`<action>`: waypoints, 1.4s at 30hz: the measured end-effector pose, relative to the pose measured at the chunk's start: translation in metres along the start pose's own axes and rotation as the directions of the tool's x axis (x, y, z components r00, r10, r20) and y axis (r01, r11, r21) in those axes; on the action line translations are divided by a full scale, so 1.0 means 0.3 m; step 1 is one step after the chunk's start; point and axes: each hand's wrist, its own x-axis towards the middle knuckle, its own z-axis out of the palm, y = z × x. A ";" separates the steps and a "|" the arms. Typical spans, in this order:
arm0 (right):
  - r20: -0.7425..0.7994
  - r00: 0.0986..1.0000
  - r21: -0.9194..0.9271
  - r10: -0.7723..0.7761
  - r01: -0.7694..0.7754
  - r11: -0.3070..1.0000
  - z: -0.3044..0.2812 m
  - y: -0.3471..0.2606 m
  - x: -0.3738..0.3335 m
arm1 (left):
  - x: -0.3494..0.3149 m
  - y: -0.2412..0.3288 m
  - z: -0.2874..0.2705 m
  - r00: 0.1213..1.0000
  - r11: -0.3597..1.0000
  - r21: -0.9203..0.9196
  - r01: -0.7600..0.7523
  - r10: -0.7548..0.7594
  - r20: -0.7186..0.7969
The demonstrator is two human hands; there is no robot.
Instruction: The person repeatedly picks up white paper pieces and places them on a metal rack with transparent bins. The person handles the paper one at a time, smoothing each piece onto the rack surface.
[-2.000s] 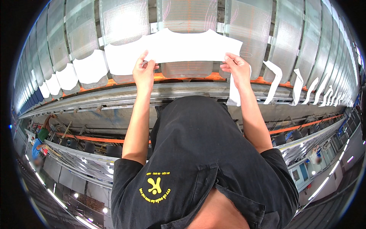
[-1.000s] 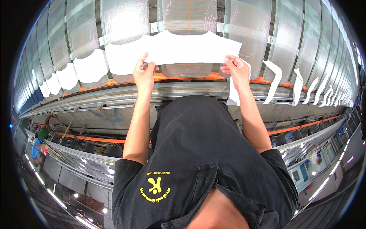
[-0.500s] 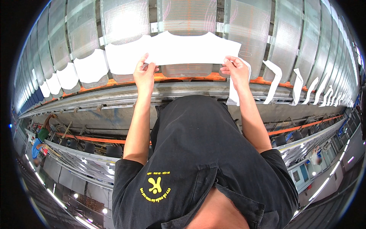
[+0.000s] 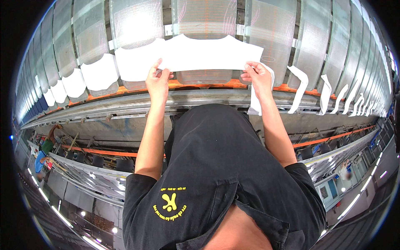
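Note:
A white cut fabric panel, with a scooped far edge, lies spread over a glassy grey platen in front of me. My left hand is at the panel's near left corner, its thumb and fingers closed at the edge. Its index finger points up along the cloth. At the near right corner, my right hand pinches the panel's edge between thumb and fingers. Beside and under my right wrist, a white fabric strip hangs over the table's near edge.
More white panels lie on platens to the left, with dark blue pieces farther along. On the right, folded white pieces drape over the edge. A metal rail and orange strip run along the near side. Two people work in the distance.

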 end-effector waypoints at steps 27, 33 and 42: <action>0.007 1.000 -0.047 -0.017 0.018 0.999 -0.003 0.003 0.003 | -0.007 -0.014 0.003 0.998 0.998 0.037 -0.060 0.061 -0.022; 0.010 1.000 -0.044 -0.029 0.030 0.999 -0.005 0.006 0.007 | -0.020 0.035 -0.003 0.984 0.844 0.516 -0.149 0.177 -0.006; 0.015 1.000 -0.023 -0.028 0.028 0.999 -0.006 0.007 0.006 | -0.033 0.137 0.121 0.706 0.130 0.811 -0.571 0.581 0.404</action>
